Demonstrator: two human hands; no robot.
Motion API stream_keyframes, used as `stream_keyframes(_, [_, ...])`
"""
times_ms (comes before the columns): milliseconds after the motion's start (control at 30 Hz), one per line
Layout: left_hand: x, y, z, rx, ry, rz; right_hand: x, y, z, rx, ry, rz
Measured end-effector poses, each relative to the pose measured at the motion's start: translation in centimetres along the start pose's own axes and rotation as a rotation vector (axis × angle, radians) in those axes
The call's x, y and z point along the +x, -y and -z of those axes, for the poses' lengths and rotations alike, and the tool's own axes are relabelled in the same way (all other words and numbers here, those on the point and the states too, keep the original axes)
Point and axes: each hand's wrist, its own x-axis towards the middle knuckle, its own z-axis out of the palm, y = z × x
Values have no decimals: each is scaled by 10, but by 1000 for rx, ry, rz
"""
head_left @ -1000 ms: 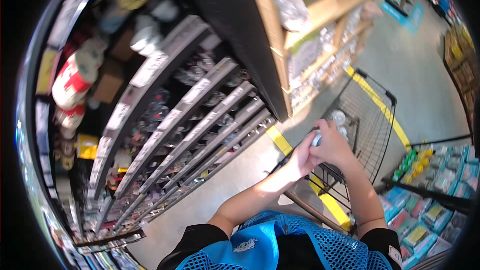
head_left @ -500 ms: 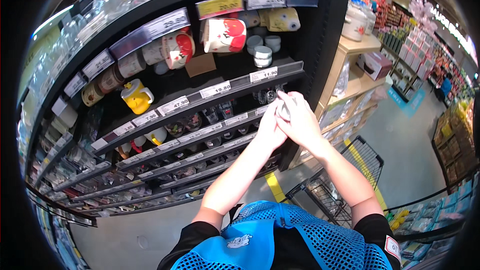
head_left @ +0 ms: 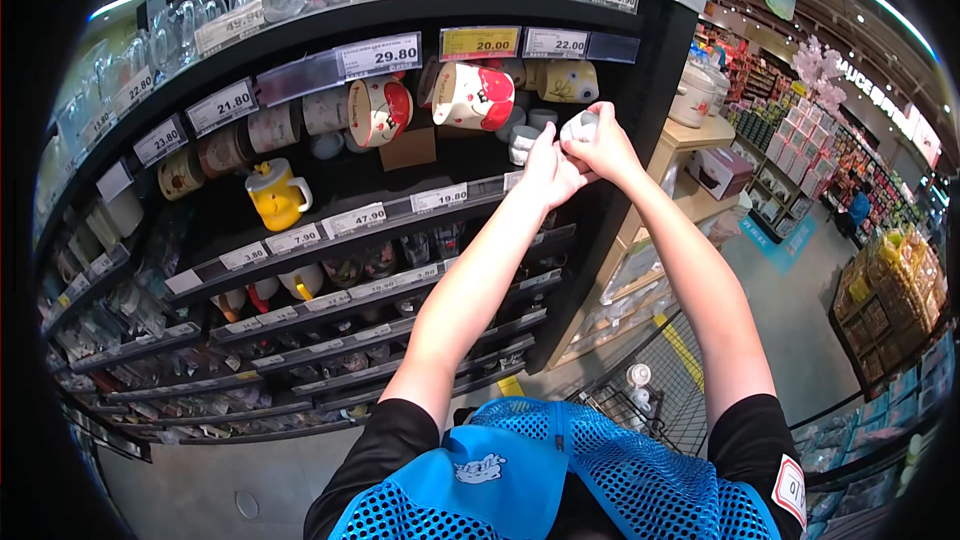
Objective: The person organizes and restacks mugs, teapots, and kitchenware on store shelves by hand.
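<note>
A: What is the right hand point(head_left: 607, 147) doing?
B: It is holding a small pale cup point(head_left: 580, 127) before the shelf's point(head_left: 345, 180) right end
A: And the left hand point(head_left: 550, 177)?
B: It is hovering just beside the right one, near some grey cups point(head_left: 522, 145); contact isn't showing clearly
A: Elsewhere?
B: A yellow mug point(head_left: 275, 197) is standing toward the left, red-and-white mugs point(head_left: 473, 97) are sitting between it and the hands, a wire cart point(head_left: 683, 390) is standing below

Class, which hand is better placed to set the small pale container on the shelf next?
Probably the right hand: it appears to hold the pale container, while the left hand sits lower.
</note>
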Motion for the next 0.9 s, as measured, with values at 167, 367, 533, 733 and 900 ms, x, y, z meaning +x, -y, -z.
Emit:
stream_keyframes(167, [-8, 9, 9, 48, -79, -4, 26, -21, -29, -38, -5, -162])
stream_keyframes(367, [-83, 29, 40, -15, 0, 108, 46, -53, -52, -173, 44, -269])
stream_keyframes(533, [-194, 54, 104, -41, 68, 285, 61, -66, -67, -249, 129, -323])
stream_keyframes(733, [-319, 95, 172, -298, -181, 205, 67, -61, -82, -295, 231, -309])
stream_keyframes(900, [-376, 115, 195, -386, -397, 25, 76, -69, -92, -342, 322, -313])
